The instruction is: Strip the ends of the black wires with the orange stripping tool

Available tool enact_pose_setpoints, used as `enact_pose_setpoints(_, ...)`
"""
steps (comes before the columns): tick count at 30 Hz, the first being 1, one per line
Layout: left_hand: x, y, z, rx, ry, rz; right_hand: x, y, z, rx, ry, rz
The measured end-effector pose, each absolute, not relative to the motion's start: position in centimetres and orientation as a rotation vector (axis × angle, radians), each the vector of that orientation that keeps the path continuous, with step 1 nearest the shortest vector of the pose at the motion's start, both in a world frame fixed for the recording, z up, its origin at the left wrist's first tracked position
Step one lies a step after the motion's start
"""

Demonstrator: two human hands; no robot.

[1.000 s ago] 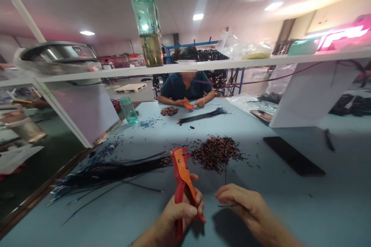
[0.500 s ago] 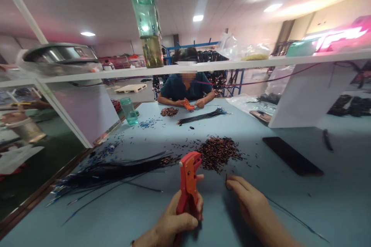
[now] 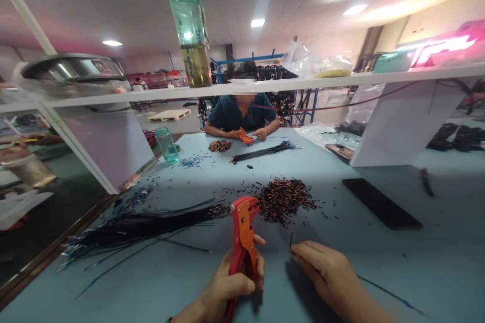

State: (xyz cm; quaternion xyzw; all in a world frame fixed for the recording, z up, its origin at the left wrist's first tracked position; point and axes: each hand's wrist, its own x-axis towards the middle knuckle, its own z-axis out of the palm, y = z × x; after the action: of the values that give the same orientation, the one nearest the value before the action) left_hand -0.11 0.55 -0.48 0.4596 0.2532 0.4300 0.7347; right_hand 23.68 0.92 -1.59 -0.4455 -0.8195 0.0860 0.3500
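Currently, the step in hand appears to be the handling of one wire beside a hand tool, with the two not yet engaged. The left hand [image 3: 229, 284] is wrapped around the grips of the red-and-orange hand tool [image 3: 243, 227], thumb across the near side, with the head directed up and away over the near middle of the counter [image 3: 379, 255]. No wire is visible in the tool's jaws. The right hand [image 3: 326, 267], to the right of and apart from the tool, pinches a black wire [image 3: 291, 240] between thumb and fingers; a short end stands up from the pinch. A blue-tipped length [image 3: 390, 292] emerging to the right appears to belong to the same wire. The pile of short pieces [image 3: 284, 199] lies beyond the hands, and the wire bundle [image 3: 147, 227] lies to the left. Engaging the wire would call for a steady tool head, a straight free end aligned with the jaws, and fingertips clear of them before squeezing.
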Motion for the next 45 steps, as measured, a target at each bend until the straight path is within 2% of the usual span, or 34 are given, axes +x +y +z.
enact_pose_setpoints(16, 0.1, 0.8, -0.5, 0.936, 0.494, 0.916, 23.5, 0.7, -2.0, -1.261, -2.321, -0.075)
enact_pose_setpoints(29, -0.2, 0.7, 0.1, 1.031, 0.505, 0.876, 21.5, -0.5, -2.0, -1.107, -2.5, 0.084)
enact_pose_setpoints(45, -0.1, 0.5, 0.2, 0.955, 0.469, 0.868, 21.7, -0.5, -1.1, -1.142, -2.303, 0.195)
